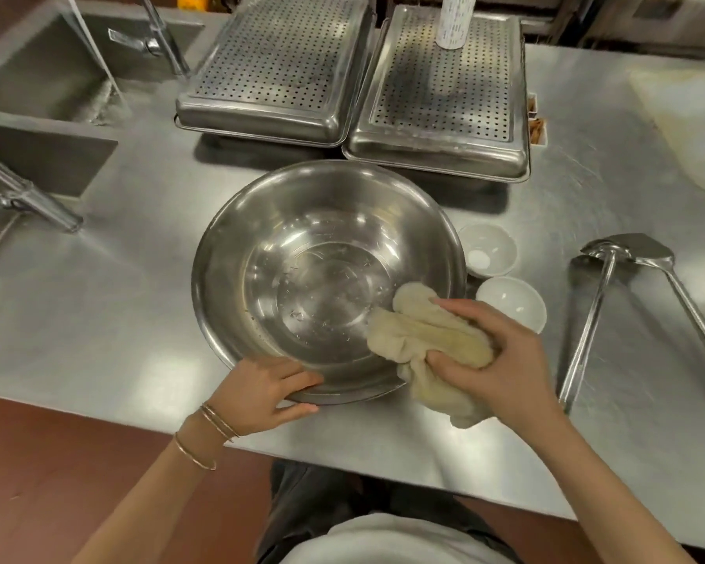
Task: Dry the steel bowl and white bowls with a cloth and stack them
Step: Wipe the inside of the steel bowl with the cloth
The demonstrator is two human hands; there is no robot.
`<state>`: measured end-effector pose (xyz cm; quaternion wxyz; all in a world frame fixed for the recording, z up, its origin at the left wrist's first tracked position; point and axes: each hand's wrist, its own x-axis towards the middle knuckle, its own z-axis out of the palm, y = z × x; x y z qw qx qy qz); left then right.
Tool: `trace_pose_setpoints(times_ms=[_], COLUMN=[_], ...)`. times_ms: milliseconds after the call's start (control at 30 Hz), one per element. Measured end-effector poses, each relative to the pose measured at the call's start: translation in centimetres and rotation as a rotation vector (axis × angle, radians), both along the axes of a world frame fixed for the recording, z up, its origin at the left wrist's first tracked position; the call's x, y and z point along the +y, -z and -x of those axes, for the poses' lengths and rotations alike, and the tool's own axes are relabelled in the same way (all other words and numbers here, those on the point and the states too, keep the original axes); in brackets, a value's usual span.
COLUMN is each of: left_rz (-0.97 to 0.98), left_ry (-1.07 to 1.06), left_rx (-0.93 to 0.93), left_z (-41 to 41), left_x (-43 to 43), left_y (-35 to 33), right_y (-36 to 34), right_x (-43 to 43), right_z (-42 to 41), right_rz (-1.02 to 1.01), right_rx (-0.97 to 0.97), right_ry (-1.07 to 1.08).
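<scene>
- While the large round steel bowl stands upright on the brushed steel worktop, its near rim is clasped by the left grip, digits closed over and under the edge.
- A bunched cream cloth is clutched in the right grip, fingers curled round it, and is pressed against the inner wall at the bowl's near right side; a loose tail is draped over the rim onto the worktop.
- Droplets are seen on the bowl's bottom.
- Two small white bowls, the far one and the near one, are set upright side by side just right of the steel bowl, the near one just beyond the right grip.
- Further right, a long-handled steel ladle and a steel spatula are laid on the worktop.
- Two perforated steel trays are placed behind the bowl.
</scene>
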<state>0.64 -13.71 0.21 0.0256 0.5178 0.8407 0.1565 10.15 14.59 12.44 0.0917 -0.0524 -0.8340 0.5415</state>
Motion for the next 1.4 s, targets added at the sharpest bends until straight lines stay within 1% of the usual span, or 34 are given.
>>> trace_pose_setpoints(times_ms=[100, 200, 233, 300, 333, 400, 433, 533, 600, 667, 733, 800, 867, 933, 1000, 1067, 1100, 1133, 1167, 1200, 1300, 1333, 1400], left_rz=[0.048, 0.104, 0.1, 0.044, 0.017, 0.026, 0.056, 0.096, 0.037, -0.035, -0.094, -0.106, -0.085, -0.075, -0.105, -0.16, -0.208, -0.27, -0.333, -0.387, -0.485, -0.503, -0.517], left_ry=[0.08, 0.136, 0.136, 0.074, 0.007, -0.169, -0.244, -0.397, -0.472, -0.518, -0.515, -0.515, -0.509, -0.524, -0.523, -0.5, -0.498, -0.519, -0.563, -0.614, -0.685, -0.686, -0.681], left_rx=[-0.035, -0.122, -0.123, -0.047, 0.014, 0.092, 0.089, 0.008, -0.079, -0.223, -0.317, -0.309, -0.275, -0.245, -0.245, -0.317, -0.371, -0.44, -0.518, -0.591, -0.713, -0.731, -0.756], left_z=[1.6, 3.8, 4.6, 6.5, 7.4, 9.5, 10.3, 12.2, 13.0, 13.7, 14.1, 14.3, 14.4, 14.6, 15.1, 15.7, 15.9, 16.1, 16.2, 16.2, 16.1, 16.1, 16.4], left_x=[-3.1, -6.1, -7.1, -8.9, -9.7, -10.9, -11.2, -11.1, -10.7, -10.0, -9.5, -9.3, -9.1, -9.1, -9.2, -9.4, -9.5, -9.5, -9.5, -9.5, -9.6, -9.6, -9.5], left_y=[-0.7, -1.0, -1.0, -0.8, -0.8, -0.8, -0.7, -0.5, -0.5, -0.6, -0.3, 0.0, 0.0, -0.1, -0.2, -0.1, -0.1, 0.0, 0.1, 0.1, 0.6, 0.8, 0.8], right_y=[0.5, 3.3, 4.5, 7.3, 8.6, 11.4, 12.6, 15.8, 17.2, 17.8, 18.1, 18.6, 19.2, 19.9, 20.4, 20.8, 20.8, 20.6, 20.3, 19.8, 18.0, 17.7, 17.7], right_x=[-2.9, -5.8, -6.8, -8.5, -9.2, -10.4, -10.7, -11.0, -11.1, -11.4, -11.8, -12.0, -12.4, -13.6, -14.3, -14.2, -13.8, -13.1, -12.4, -11.7, -10.7, -11.0, -12.5], right_z=[4.8, 10.2, 11.8, 14.4, 15.4, 17.2, 17.8, 19.0, 19.3, 19.8, 20.8, 21.7, 21.9, 20.9, 19.4, 18.2, 17.8, 17.8, 18.2, 18.8, 22.9, 24.4, 26.7], right_rz=[-0.043, -0.097, -0.11, -0.128, -0.138, -0.175, -0.211, -0.373, -0.569, -0.727, -0.772, -0.79, -0.891, -0.975, -0.936, -0.904, -0.899, -0.892, -0.866, -0.827, -0.719, -0.686, -0.606], right_rx=[0.016, -0.035, -0.051, -0.083, -0.092, -0.108, -0.125, -0.27, -0.371, -0.482, -0.54, -0.546, -0.5, -0.318, -0.109, 0.013, 0.041, 0.07, 0.086, 0.083, 0.006, -0.039, -0.152], right_ry=[0.035, 0.106, 0.129, 0.166, 0.178, 0.199, 0.209, 0.173, 0.144, 0.096, 0.044, 0.01, -0.007, -0.039, -0.141, -0.307, -0.376, -0.405, -0.381, -0.299, 0.119, 0.212, 0.27])
